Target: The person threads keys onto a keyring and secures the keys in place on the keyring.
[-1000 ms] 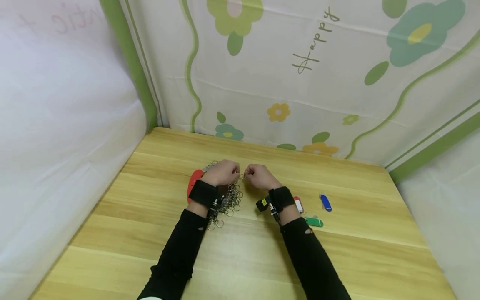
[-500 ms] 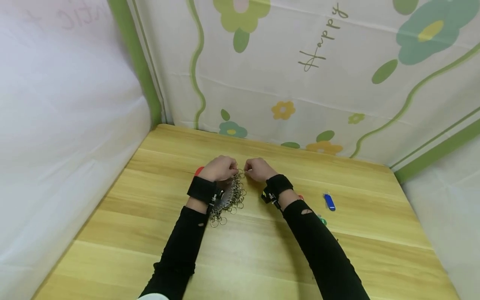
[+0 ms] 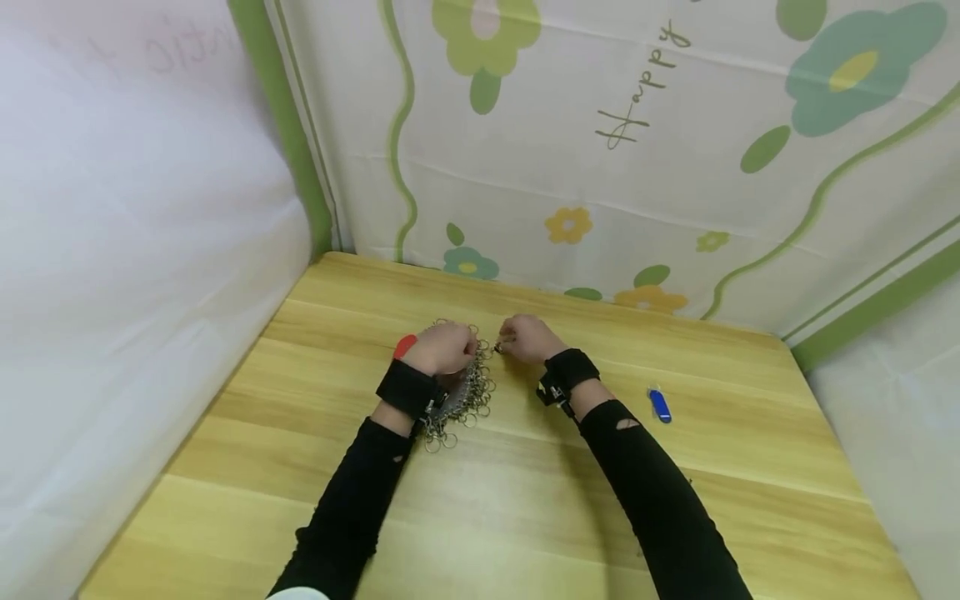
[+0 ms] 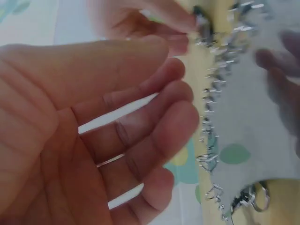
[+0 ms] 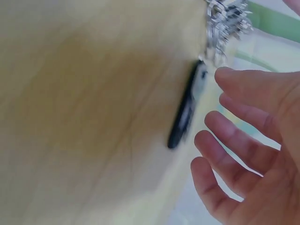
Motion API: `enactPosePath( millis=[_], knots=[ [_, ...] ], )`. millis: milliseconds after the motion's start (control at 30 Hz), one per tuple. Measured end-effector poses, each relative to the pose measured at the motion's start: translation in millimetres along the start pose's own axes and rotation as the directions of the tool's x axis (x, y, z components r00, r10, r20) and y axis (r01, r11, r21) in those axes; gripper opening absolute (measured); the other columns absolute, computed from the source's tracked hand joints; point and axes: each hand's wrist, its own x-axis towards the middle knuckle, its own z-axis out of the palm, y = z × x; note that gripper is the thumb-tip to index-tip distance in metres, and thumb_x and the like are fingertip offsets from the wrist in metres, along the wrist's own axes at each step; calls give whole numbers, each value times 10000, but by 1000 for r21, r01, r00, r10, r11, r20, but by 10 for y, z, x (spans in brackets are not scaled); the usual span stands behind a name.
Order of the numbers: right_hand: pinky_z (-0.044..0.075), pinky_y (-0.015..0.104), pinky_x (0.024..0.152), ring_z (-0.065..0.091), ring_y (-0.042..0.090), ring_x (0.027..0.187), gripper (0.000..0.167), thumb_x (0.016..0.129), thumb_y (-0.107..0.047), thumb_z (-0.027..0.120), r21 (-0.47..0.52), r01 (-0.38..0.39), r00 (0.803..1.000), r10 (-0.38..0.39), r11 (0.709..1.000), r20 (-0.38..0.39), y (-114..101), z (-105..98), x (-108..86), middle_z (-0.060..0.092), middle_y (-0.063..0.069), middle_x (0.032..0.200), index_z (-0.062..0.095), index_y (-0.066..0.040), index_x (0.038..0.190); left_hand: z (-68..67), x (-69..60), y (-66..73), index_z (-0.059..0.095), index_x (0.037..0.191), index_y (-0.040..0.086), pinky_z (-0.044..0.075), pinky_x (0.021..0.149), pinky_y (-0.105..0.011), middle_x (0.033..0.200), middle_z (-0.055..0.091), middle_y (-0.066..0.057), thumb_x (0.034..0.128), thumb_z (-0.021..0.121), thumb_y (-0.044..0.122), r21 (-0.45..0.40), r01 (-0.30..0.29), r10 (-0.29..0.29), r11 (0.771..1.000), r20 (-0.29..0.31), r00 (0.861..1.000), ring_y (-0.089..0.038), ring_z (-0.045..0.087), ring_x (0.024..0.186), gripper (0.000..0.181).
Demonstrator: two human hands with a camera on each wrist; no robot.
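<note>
In the head view my left hand [image 3: 442, 348] is over a shiny plate [image 3: 455, 398] edged with metal rings and clasps [image 3: 481, 390]. The left wrist view shows the hand [image 4: 112, 122] with loosely bent fingers, nothing visible in them, beside the reflective plate [image 4: 262, 122]. My right hand [image 3: 531, 340] is just right of the rings. Close by its thumb tip in the right wrist view is a blurred black tag [image 5: 186, 108] near the metal clasps [image 5: 227, 23]; the fingers of the hand [image 5: 253, 140] are loosely spread, with a small gap to the tag.
A red piece [image 3: 406, 346] shows beside my left hand. Further right, a blue tag [image 3: 660, 405] lies on the wooden table [image 3: 495, 517]. Printed cloth [image 3: 525, 175] stands behind the table's back edge, with white cloth [image 3: 150, 208] at the left.
My right hand has shifted slightly right, away from my left hand, and a dark tag now shows at its fingertips. The red and green tags near my right forearm have gone out of sight.
</note>
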Motion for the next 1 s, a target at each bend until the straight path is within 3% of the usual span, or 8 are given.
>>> enactPosePath(
  millis=[167, 300, 500, 700, 833, 1000],
  knots=[
    [461, 431, 869, 586, 314, 1014, 235, 908, -71, 608, 19, -3, 1000, 3, 1000, -3, 109, -208, -239, 635, 161, 1071, 648, 24, 1120, -44, -2, 4, 520, 619, 138, 324, 537, -258, 541, 355, 55, 930, 596, 128, 96, -69, 66, 993, 37, 997, -94, 337, 481, 320],
    [475, 431, 830, 605, 304, 949, 233, 899, -48, 594, 12, 17, 1000, -17, 1000, 9, 233, -338, -476, 647, 171, 1019, 642, 60, 1099, -116, -1, -10, 381, 564, 149, 271, 508, -264, 491, 228, 29, 933, 577, 84, 163, -129, 121, 978, 57, 991, -108, 221, 444, 423],
    [496, 400, 747, 615, 259, 849, 188, 894, -20, 566, -51, 77, 997, -75, 996, 37, 382, -427, -851, 654, 153, 945, 654, 69, 1034, -115, 26, 48, 398, 592, 158, 306, 546, -269, 534, 275, 40, 935, 570, 94, 276, -183, 158, 944, 110, 981, -106, 288, 492, 389],
    [505, 399, 750, 625, 227, 835, 158, 906, -10, 565, -82, 45, 995, -37, 996, 92, 439, -471, -1197, 668, 114, 937, 688, 10, 1002, -10, 107, 183, 518, 665, 149, 326, 539, -263, 587, 397, 33, 935, 599, 164, 359, -166, 119, 919, 149, 982, -114, 368, 526, 282],
    [505, 379, 726, 617, 208, 819, 146, 900, -18, 577, -111, 18, 993, -4, 994, 121, 481, -439, -1376, 658, 98, 924, 686, -4, 996, 61, 182, 260, 633, 793, 135, 337, 535, -264, 657, 500, 9, 915, 643, 250, 416, -168, 115, 894, 150, 982, -124, 407, 552, 168],
    [500, 371, 714, 597, 206, 821, 199, 830, 44, 569, -94, -5, 993, 15, 996, 114, 511, -421, -1509, 641, 105, 934, 672, 6, 996, 147, 247, 294, 611, 829, 121, 321, 526, -276, 672, 489, -9, 915, 640, 275, 468, -152, 103, 870, 130, 986, -139, 406, 549, 180]
  ],
)
